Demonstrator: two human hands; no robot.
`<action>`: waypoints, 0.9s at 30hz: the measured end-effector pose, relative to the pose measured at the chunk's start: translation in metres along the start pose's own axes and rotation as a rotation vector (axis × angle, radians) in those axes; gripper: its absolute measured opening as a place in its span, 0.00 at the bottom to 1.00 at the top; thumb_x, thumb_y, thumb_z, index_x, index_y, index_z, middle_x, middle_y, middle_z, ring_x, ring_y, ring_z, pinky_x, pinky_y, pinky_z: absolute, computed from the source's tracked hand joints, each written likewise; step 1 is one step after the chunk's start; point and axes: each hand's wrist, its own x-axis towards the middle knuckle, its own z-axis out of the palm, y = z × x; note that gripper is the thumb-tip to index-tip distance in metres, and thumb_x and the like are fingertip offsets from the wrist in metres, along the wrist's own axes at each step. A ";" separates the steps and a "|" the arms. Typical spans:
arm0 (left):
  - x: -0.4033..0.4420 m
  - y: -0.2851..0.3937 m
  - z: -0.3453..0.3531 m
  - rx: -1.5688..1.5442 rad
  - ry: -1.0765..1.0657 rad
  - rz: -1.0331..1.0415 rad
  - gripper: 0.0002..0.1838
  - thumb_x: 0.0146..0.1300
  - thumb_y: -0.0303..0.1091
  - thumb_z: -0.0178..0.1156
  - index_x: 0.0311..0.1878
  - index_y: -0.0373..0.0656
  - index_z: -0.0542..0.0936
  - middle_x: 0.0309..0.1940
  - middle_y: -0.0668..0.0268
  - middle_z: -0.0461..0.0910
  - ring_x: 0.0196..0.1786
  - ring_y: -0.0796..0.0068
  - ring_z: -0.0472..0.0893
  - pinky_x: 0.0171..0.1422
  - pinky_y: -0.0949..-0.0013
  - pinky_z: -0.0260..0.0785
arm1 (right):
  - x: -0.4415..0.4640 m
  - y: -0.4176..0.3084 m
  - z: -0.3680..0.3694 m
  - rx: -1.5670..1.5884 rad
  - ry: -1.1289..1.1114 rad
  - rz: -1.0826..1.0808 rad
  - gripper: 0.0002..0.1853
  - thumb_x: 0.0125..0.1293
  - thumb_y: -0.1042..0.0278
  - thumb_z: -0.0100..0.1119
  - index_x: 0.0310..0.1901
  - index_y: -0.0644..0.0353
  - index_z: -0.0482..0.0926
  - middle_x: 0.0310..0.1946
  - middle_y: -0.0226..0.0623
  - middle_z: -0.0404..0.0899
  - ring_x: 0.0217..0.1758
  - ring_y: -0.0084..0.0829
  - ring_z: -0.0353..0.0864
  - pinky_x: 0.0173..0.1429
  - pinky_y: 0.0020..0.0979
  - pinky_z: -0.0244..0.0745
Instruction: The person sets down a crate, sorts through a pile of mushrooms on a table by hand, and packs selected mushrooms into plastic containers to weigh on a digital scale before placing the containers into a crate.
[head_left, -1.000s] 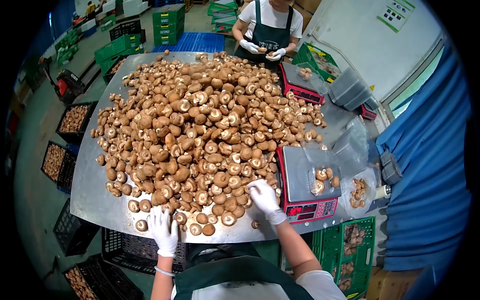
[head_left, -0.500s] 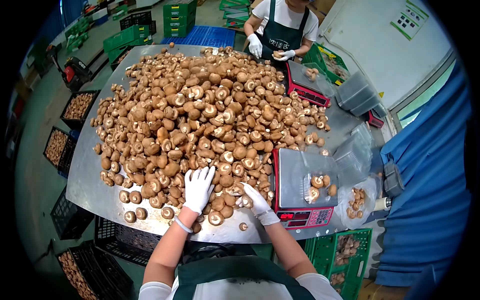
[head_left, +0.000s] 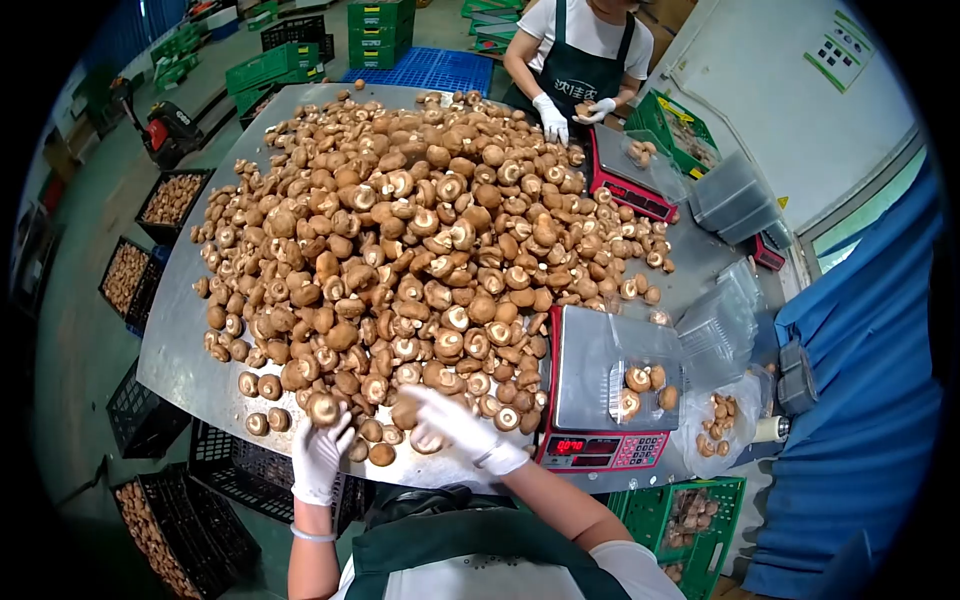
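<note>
A big heap of brown shiitake mushrooms covers the metal table. At the heap's near left edge, my gloved left hand has its fingers closed around a shiitake mushroom, cap and pale underside partly showing. My gloved right hand is over the near edge of the heap, smeared by motion. Mushrooms lie right at its fingertips, but whether it grips one I cannot tell. To its right, a clear plastic tray with a few mushrooms rests on a red digital scale.
Across the table a co-worker in a dark green apron holds a mushroom beside a second red scale. Stacked clear trays and a plastic bag of mushroom pieces lie on the right. Black crates stand along the left.
My left hand has moved left and toward me, off the heap, and now holds a mushroom. My right hand has swung left across the near edge. The view has shifted slightly.
</note>
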 end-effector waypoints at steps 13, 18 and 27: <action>-0.030 0.019 -0.024 -0.542 -0.127 -0.002 0.24 0.66 0.40 0.49 0.61 0.34 0.67 0.56 0.48 0.74 0.48 0.56 0.80 0.43 0.64 0.78 | 0.070 0.003 -0.078 -0.864 0.497 -0.381 0.16 0.63 0.63 0.58 0.51 0.57 0.78 0.41 0.38 0.81 0.36 0.32 0.80 0.39 0.29 0.74; -0.062 0.063 -0.034 -0.505 -0.006 0.270 0.25 0.69 0.47 0.50 0.59 0.36 0.70 0.54 0.49 0.75 0.51 0.57 0.79 0.47 0.64 0.77 | 0.023 0.006 -0.073 0.281 0.330 -0.114 0.20 0.72 0.61 0.46 0.57 0.66 0.72 0.44 0.41 0.81 0.34 0.30 0.81 0.35 0.26 0.77; -0.068 0.104 -0.155 1.505 0.855 0.674 0.23 0.55 0.32 0.62 0.56 0.38 0.76 0.51 0.53 0.77 0.57 0.53 0.74 0.66 0.60 0.62 | -0.018 0.028 -0.037 0.592 0.288 -0.221 0.29 0.71 0.56 0.45 0.71 0.50 0.54 0.55 0.44 0.73 0.47 0.39 0.81 0.37 0.36 0.83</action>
